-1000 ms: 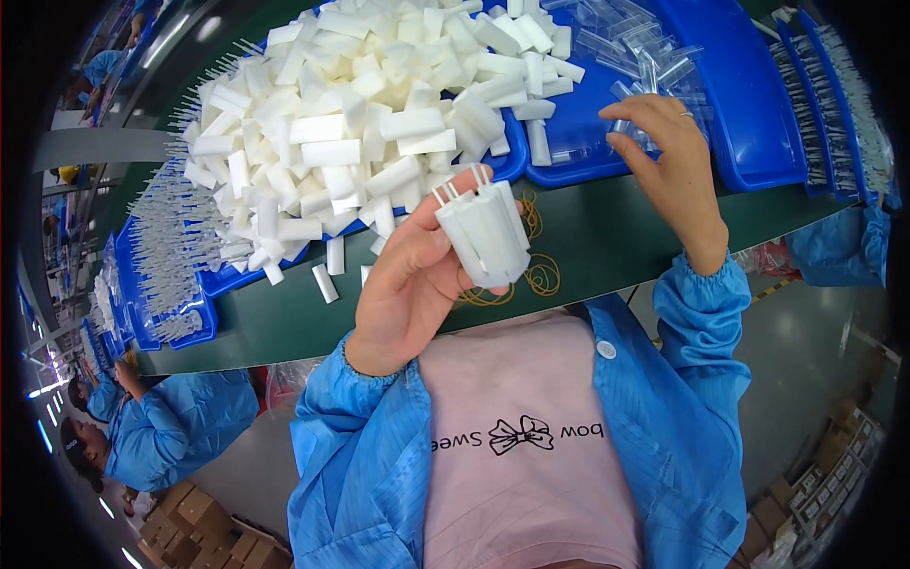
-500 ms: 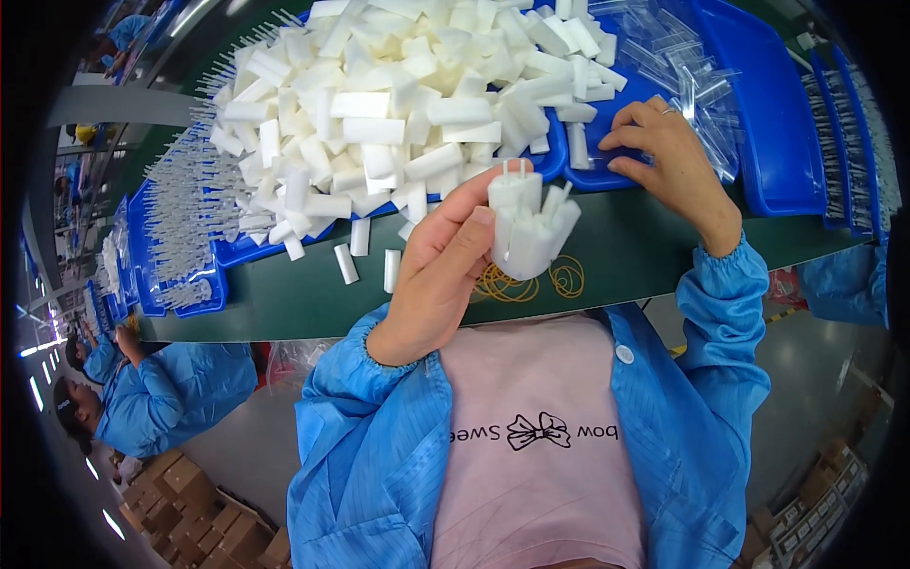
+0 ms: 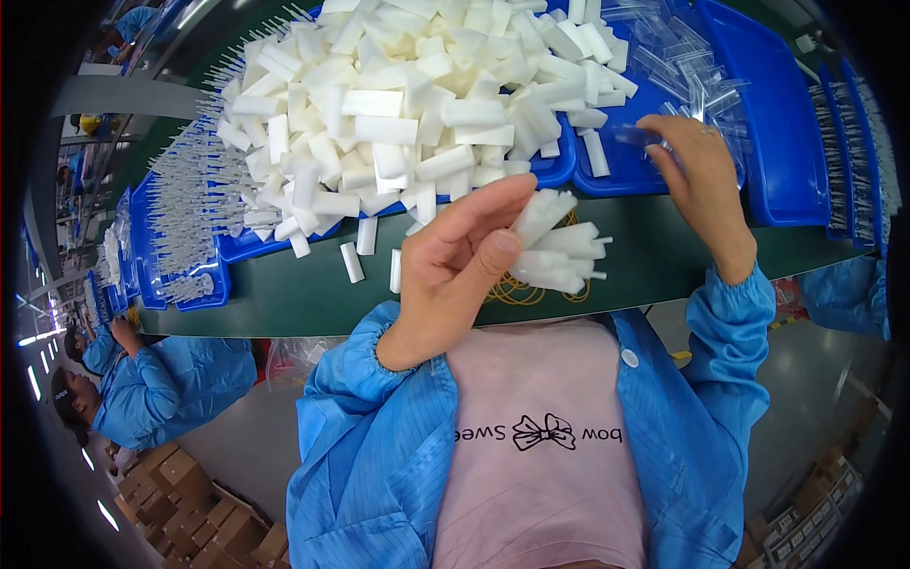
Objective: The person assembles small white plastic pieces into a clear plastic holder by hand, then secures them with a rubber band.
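Note:
My left hand (image 3: 460, 270) is closed around a bundle of white foam sleeves (image 3: 559, 248), held tilted above the table near its front edge. Thin white tube ends stick out of the bundle's right side. Over the blue tray (image 3: 621, 175) at the right, my right hand (image 3: 703, 180) has thumb and index finger close together. A clear plastic tube (image 3: 627, 135), smeared by motion, shows at those fingertips. More clear tubes (image 3: 678, 57) lie loose in the tray just beyond this hand. Yellow rubber bands (image 3: 512, 292) rest on the table under the bundle.
A large heap of white foam sleeves (image 3: 398, 104) fills the middle, with a few loose ones (image 3: 352, 263) on the green table (image 3: 294, 299). Many thin white-tipped pieces (image 3: 185, 209) stand at the left. An upright blue tray (image 3: 782, 123) borders the right. Co-workers sit at far left.
The foam bundle in my left hand has tipped over, its tube ends turning from upward to the right. My right hand has shifted right, with a blurred clear tube now at its fingertips.

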`<state>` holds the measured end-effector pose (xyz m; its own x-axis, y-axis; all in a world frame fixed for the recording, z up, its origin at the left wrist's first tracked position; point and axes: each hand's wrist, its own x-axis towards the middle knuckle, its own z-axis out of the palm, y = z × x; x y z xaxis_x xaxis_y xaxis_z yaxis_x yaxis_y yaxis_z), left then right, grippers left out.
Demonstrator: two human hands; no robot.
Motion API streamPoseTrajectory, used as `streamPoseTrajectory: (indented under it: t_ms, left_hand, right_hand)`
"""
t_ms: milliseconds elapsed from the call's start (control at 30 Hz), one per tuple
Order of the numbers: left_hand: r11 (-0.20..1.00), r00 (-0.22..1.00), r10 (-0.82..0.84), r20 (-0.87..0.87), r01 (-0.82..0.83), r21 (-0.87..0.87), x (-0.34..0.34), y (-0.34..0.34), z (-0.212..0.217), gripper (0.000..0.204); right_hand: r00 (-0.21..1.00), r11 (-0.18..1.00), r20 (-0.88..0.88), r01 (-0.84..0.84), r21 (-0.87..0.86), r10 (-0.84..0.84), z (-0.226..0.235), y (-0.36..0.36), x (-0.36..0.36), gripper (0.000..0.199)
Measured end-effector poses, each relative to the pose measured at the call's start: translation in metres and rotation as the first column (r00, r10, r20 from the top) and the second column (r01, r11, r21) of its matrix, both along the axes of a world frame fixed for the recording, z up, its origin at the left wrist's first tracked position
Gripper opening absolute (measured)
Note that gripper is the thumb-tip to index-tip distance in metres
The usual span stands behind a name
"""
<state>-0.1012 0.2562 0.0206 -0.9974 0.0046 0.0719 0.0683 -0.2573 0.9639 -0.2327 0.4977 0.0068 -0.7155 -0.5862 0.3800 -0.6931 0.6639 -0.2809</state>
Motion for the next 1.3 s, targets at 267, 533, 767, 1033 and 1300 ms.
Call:
streamPoseTrajectory:
  t_ms: [267,533,767,1033,1300]
  left_hand:
    - [0.939,0.972,-0.005,-0.237,-0.077,-0.336,-0.001,-0.004,0.003,0.030]
    - [0.813,0.860,-0.052,-0.508,-0.258,-0.521,-0.004,-0.005,0.009,0.033]
    - [0.731,0.808,-0.074,-0.585,-0.355,-0.583,-0.002,-0.005,0.017,0.037]
    - [0.775,0.841,0.050,-0.538,-0.373,-0.511,-0.003,-0.001,0.017,0.033]
    - [0.719,0.799,-0.014,-0.601,-0.410,-0.561,0.000,-0.004,0.017,0.031]
  right_hand:
    - [0.855,0.760,0.496,0.222,-0.610,0.148,0.061,-0.020,0.074,0.014]
    - [0.929,0.779,0.322,0.062,-0.624,0.184,0.061,-0.033,0.081,0.009]
    - [0.864,0.750,0.446,0.132,-0.648,0.233,0.055,-0.035,0.083,0.009]
    - [0.762,0.594,0.547,0.274,-0.757,0.346,0.044,-0.036,0.087,0.011]
    - [0.935,0.754,0.336,0.138,-0.643,0.115,0.056,-0.035,0.096,0.009]
